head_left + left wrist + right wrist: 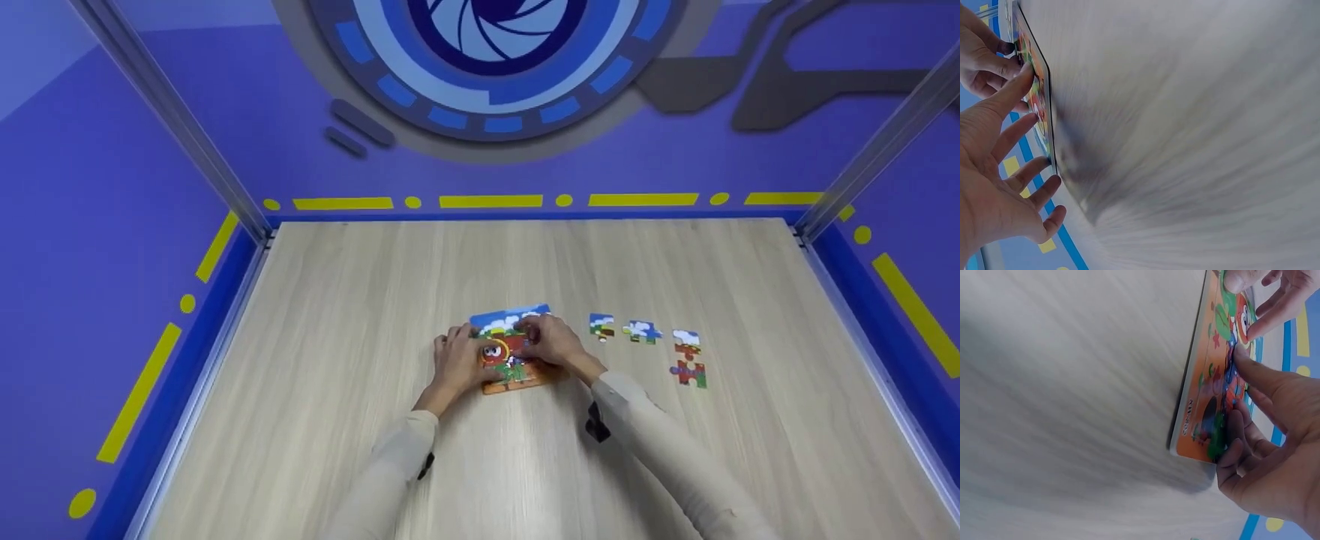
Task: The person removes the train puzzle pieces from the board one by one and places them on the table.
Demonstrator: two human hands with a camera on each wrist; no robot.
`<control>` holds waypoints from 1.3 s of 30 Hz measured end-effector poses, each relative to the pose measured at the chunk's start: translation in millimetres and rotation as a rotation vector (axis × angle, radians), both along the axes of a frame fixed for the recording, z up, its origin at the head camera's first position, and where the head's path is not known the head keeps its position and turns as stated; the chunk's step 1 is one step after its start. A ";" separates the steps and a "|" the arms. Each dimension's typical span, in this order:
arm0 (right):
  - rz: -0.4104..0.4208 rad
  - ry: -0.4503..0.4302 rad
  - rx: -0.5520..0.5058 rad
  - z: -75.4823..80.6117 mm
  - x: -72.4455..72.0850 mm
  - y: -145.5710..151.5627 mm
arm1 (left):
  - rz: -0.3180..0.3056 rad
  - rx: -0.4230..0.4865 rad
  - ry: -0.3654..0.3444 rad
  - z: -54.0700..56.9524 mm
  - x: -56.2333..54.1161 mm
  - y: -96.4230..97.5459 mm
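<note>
The left grip (460,358), fingers spread, touches the board (504,385) just below frame centre; I cannot tell whether the right grip (555,341) pinches anything. The board looks light and stiff, best steadied by its rim; the pieces (642,331) right of centre, probably slick, want edge pinches.

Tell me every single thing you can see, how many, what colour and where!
Puzzle board: one, many-coloured, on the table under both hands
Loose puzzle pieces: four, many-coloured, right of the board
Table: one, pale wood, in the middle
Walls: three, blue-purple, back and sides
Round drawing: one, blue and grey, back wall
Yellow marks: many, yellow, low on the walls
Metal posts: two, grey, back corners
Sleeves: two, cream, on the arms
Left hand: one, bare, board's left side
Right hand: one, bare, board's right side
</note>
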State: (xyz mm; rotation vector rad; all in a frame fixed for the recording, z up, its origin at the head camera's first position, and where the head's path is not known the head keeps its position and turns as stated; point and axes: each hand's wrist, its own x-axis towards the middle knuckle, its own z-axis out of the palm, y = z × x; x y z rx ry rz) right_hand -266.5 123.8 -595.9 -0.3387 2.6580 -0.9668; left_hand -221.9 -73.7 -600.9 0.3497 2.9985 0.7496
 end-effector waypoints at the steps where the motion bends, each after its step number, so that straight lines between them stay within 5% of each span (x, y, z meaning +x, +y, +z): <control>1: -0.005 -0.006 -0.005 0.6 0.0 0.0 | -0.001 0.002 0.002 0.0 0.4 0.2; 6: -0.005 -0.008 -0.010 5.7 0.5 -0.7 | -0.001 0.003 0.009 -0.2 1.6 1.1; 21: -0.088 -0.193 -0.075 8.4 -7.2 -3.1 | 0.004 -0.018 0.005 -0.3 1.6 1.9; 32: 0.016 -0.024 -0.038 1.7 -1.7 -0.2 | 0.013 0.005 -0.031 1.1 0.9 0.3; 39: -0.020 -0.046 -0.047 2.6 -0.9 -1.2 | -0.012 -0.020 -0.002 0.6 1.2 -0.5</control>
